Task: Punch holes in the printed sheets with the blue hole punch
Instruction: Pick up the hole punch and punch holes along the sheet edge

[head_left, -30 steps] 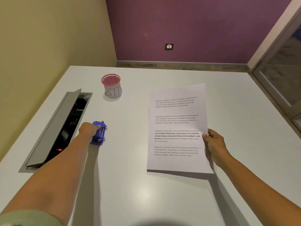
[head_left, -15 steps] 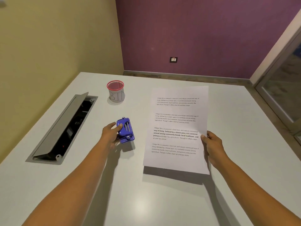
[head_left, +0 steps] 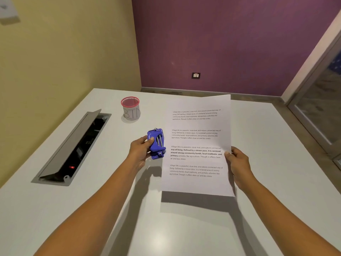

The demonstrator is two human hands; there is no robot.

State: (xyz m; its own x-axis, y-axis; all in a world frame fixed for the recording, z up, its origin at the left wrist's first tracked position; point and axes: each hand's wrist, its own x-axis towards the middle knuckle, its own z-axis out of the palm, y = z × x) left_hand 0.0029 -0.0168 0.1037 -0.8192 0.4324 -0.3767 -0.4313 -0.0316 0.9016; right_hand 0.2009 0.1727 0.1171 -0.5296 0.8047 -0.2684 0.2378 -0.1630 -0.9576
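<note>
White tabletop (head_left: 184, 230) is filling the lower part of the view. Above it the blue hole punch (head_left: 156, 143) is being held in the air, just beside the left edge of the printed sheet (head_left: 198, 145) and level with its middle. The person's left hand (head_left: 140, 154) is gripping the punch from the left, thumb lying on its blue top and the other fingers curling underneath (they are mostly hidden). Whether the paper's edge is sitting inside the punch's slot cannot be told. The right hand (head_left: 238, 163) is pinching the sheet's right edge, thumb on the printed face, and is holding it lifted and tilted off the table, with a shadow falling beneath. Farther back on the left, a red-rimmed mesh cup (head_left: 130, 109) marked "BIN" is standing upright, well apart from the punch. Left of that, a grey cable hatch (head_left: 73, 145) is lying open in the tabletop, a small red light glowing inside. Behind the table a purple wall (head_left: 221, 43) is carrying a socket (head_left: 196, 75) and meeting a yellow wall (head_left: 73, 52) at the corner.
</note>
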